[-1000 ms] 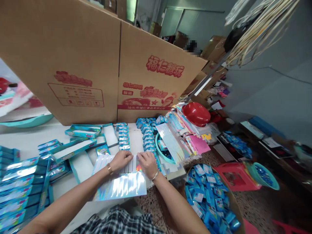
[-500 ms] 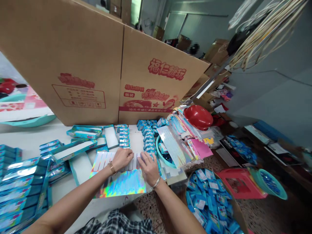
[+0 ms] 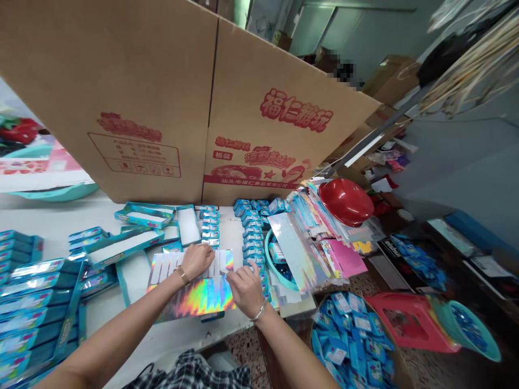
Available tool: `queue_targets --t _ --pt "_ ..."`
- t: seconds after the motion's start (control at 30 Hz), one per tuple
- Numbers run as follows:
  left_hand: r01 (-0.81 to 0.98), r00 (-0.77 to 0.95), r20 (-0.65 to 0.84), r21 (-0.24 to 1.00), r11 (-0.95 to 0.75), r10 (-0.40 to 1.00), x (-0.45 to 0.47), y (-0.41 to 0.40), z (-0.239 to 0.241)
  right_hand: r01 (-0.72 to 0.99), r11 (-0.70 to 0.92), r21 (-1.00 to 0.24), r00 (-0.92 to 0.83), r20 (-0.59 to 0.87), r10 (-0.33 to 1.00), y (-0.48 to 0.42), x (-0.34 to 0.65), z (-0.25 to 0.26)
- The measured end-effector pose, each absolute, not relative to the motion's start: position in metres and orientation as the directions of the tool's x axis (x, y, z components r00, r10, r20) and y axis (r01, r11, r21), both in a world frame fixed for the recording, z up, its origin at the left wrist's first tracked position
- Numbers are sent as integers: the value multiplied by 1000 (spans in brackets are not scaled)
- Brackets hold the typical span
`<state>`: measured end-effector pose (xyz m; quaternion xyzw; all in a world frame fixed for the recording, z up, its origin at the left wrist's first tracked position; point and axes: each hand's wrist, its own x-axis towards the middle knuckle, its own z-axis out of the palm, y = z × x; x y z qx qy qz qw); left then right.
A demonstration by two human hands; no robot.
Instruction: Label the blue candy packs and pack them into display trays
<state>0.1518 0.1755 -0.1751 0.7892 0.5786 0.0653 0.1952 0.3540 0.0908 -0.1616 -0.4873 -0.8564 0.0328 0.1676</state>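
A shiny rainbow holographic sheet (image 3: 198,296) lies on the white table in front of me, with a row of pale strips (image 3: 162,267) along its far side. My left hand (image 3: 198,261) rests on that striped side, its fingers curled together and pressing on the sheet. At the right end of the sheet is my right hand (image 3: 246,289), thumb and forefinger pinched by the last strip; what lies between them is too small to make out. Small blue boxes (image 3: 211,227) form a column just beyond the left hand. A second column of blue boxes (image 3: 253,237) stands beyond the right hand.
A tall cardboard carton (image 3: 162,108) walls off the back. Blue trays (image 3: 125,247) and stacked boxes (image 3: 36,302) fill the left. On the right are a turquoise basin (image 3: 270,254), printed sheets and a red bowl (image 3: 346,201). Below stands a container of blue packs (image 3: 352,335).
My right hand has drawn back slightly towards me, its spread fingers now pinched. The left hand stays on the sheet. A blue edge now shows under the sheet's near side. The view has shifted.
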Motion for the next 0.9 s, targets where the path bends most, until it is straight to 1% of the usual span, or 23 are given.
queue_targets --t 0.07,0.17,0.27,0.33,0.43,0.63,0.9 --pt "887 317 -130 390 -246 939 150 177 -177 802 544 -246 -487 257 835 100 354 -159" --pt "883 334 -127 390 -262 934 150 177 -175 799 555 -229 -502 252 827 117 355 -156" --pt "875 352 -104 389 -288 930 151 177 -171 808 556 -194 -528 178 830 130 355 -157" --pt "875 351 -90 385 -293 932 151 178 -170 790 586 -184 -572 124 811 133 355 -159" --pt "877 346 -68 379 -297 936 150 179 -169 767 618 -175 -613 85 785 132 354 -160" --pt "858 378 0 375 -350 926 151 177 -163 794 586 -161 -585 60 809 135 352 -154" --pt "856 390 -3 369 -362 921 154 172 -162 770 627 -118 -626 55 778 118 355 -153"
